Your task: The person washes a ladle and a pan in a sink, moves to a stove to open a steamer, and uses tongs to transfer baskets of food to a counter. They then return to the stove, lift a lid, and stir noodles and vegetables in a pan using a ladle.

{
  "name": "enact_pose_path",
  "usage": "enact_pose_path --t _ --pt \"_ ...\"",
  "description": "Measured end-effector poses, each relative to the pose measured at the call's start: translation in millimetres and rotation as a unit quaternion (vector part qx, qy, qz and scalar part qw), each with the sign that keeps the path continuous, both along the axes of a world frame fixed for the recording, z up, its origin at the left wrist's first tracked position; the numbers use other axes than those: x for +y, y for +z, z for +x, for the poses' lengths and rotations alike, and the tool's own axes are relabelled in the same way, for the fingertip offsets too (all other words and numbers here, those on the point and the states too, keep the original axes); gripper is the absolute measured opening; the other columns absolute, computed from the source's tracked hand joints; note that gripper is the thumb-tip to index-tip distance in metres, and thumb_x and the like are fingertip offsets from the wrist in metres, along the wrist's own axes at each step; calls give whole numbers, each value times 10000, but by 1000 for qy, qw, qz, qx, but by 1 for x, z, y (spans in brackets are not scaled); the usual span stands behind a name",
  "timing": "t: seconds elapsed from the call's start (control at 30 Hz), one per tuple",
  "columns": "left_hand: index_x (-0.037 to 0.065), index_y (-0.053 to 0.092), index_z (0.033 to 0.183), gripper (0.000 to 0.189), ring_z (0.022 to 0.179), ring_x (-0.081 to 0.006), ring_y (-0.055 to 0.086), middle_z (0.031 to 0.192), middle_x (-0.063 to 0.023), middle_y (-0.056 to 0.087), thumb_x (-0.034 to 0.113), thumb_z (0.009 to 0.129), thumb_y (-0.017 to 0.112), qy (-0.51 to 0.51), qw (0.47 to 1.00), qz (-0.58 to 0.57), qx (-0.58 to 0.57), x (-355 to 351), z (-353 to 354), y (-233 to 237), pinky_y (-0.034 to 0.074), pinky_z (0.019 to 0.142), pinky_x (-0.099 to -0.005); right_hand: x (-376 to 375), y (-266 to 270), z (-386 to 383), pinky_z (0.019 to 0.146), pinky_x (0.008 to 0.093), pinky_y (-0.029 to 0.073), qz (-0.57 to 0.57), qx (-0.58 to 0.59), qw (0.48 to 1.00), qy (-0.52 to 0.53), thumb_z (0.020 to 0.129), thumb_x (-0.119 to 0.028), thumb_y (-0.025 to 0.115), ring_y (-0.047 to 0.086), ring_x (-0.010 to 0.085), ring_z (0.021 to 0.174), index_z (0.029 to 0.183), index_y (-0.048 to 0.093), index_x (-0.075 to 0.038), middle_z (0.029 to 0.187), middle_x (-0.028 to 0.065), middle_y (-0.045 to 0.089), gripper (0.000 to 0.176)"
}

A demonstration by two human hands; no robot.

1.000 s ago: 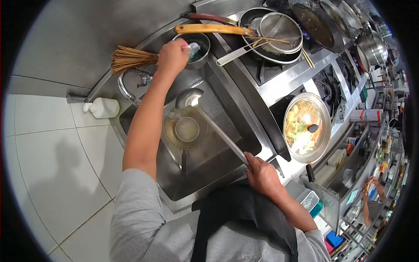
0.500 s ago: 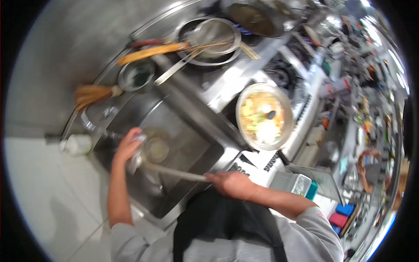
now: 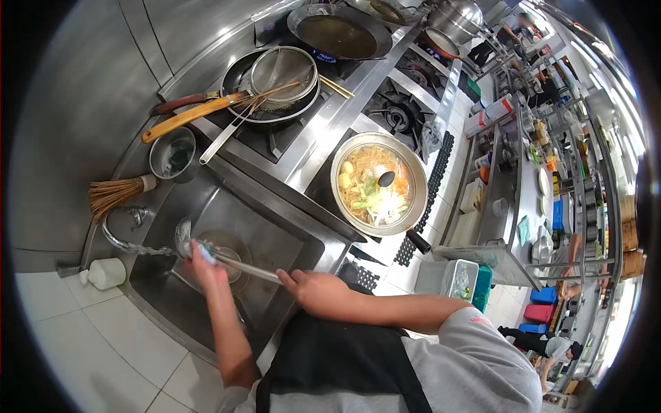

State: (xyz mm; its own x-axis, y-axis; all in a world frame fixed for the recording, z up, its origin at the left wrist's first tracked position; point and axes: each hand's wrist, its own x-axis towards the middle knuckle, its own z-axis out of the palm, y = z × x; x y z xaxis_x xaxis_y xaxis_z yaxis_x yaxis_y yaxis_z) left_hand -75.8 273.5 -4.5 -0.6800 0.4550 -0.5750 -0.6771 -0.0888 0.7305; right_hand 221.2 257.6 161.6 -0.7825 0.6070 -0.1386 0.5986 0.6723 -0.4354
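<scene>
Over the steel sink [image 3: 289,242], a long-handled metal ladle [image 3: 249,268] lies across between my hands. My right hand [image 3: 318,294] is closed round the end of its handle. At the neck, just below the ladle's bowl, my left hand [image 3: 205,268] presses a pale bluish scrub pad [image 3: 206,250] against the metal; the fingers partly hide the pad. Water runs from the curved faucet [image 3: 113,237] towards the ladle's bowl. Below the ladle sits the round drain basket in the sink's bottom.
A pan of noodles and vegetables [image 3: 377,206] stands right of the sink. Beyond are a strainer [image 3: 284,69] on a black pan, a wok [image 3: 337,36] over a flame, a bamboo brush [image 3: 118,195] and a white bottle [image 3: 107,273]. Other people stand far right.
The ladle's bowl has come up and left under the running water, with both my hands moving along. My head view has shifted, so the pans appear further left.
</scene>
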Motion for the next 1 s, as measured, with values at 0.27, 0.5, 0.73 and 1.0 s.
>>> enact_pose_path --t 0.27,0.5,0.73,1.0 --pt "63 625 916 330 700 -220 640 771 -92 651 361 1036 552 -136 967 171 -132 32 -49 -44 541 630 -340 4 9 -28 680 386 584 18 -66 997 31 835 -77 577 689 304 842 1431 433 98 957 168 640 637" --pt "39 571 974 271 662 -265 662 784 -123 621 303 1028 593 -40 993 46 -101 28 -34 -19 537 545 -381 3 6 -33 709 420 586 -9 -63 997 46 867 -44 544 694 331 810 1388 458 127 970 209 654 554" --pt "-31 522 1230 495 995 -337 660 964 -145 637 401 1001 604 -140 944 -201 220 9 9 -15 525 887 -456 29 2 -47 619 373 561 -312 6 948 -63 890 -127 684 654 260 650 1190 586 54 895 151 656 364" --pt "42 596 1054 342 1045 -418 584 1034 -207 632 37 745 743 -149 708 -234 649 -18 -66 -37 456 931 -479 12 7 -20 460 252 455 -823 207 458 -264 1014 -170 581 545 113 587 1407 487 43 874 67 604 458"
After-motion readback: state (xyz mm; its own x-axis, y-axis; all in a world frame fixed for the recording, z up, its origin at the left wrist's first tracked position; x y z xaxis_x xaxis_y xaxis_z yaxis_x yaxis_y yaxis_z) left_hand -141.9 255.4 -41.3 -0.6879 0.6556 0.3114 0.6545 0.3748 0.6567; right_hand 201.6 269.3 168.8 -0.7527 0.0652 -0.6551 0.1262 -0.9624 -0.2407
